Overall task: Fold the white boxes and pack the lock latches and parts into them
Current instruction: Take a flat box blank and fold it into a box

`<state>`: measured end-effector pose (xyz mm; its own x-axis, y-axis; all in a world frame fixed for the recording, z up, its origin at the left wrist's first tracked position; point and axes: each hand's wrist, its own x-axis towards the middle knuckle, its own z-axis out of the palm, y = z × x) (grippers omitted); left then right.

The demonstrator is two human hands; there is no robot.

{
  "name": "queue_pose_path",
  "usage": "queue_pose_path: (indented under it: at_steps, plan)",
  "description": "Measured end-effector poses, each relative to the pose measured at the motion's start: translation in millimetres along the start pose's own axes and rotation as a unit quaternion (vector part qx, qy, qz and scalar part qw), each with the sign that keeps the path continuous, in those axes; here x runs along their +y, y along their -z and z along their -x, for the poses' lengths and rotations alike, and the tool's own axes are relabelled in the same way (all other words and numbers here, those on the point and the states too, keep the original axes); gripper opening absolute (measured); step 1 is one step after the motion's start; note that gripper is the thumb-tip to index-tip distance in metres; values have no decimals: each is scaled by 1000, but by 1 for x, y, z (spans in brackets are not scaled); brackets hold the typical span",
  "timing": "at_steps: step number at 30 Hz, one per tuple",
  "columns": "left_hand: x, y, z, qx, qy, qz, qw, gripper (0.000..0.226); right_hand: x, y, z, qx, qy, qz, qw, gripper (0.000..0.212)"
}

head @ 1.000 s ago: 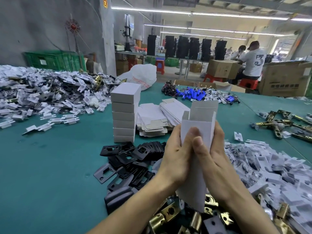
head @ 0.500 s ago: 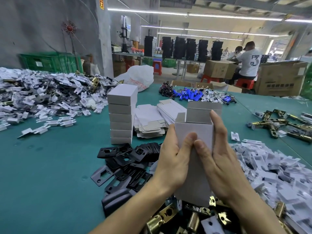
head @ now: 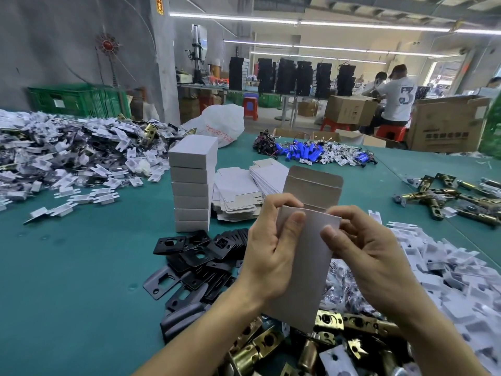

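Left hand (head: 271, 253) grips white box (head: 306, 267) | right hand (head: 363, 253) pinches its top edge | lid flap upright

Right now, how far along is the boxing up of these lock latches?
Done: a stack of closed white boxes stands on the green table. In hand: the left hand and right hand hold one opened box upright, its top flap up, contents not visible. Left: a pile of flat box blanks behind it, plus loose black plates and brass latches heaped on the table.
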<state>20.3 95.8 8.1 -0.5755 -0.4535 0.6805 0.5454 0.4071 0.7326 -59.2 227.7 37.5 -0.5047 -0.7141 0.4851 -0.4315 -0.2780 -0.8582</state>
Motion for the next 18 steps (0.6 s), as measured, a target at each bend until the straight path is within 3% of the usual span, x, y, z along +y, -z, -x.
queue_pose_path:
  at_steps: [5, 9, 13, 16, 18]
  plan:
    - [-2, 5, -3, 4, -20, -65, 998, 19, 1, -1, 1, -15, -36, 12, 999, 12]
    - [0, 5, -2, -7, -40, -96, 995, 25, -3, 5, 0, 34, -12, 46, 998, 26]
    - [-3, 8, 0, -10, -33, -108, 994, 26, -8, 7, -1, 80, 27, 26, 996, 22]
    - [-6, 8, 1, -3, -40, -130, 991, 28, -8, 6, -2, 82, 34, -30, 996, 59]
    - [-7, 8, 2, 1, -44, -139, 989, 32, -9, 6, -1, 75, 32, -17, 997, 58]
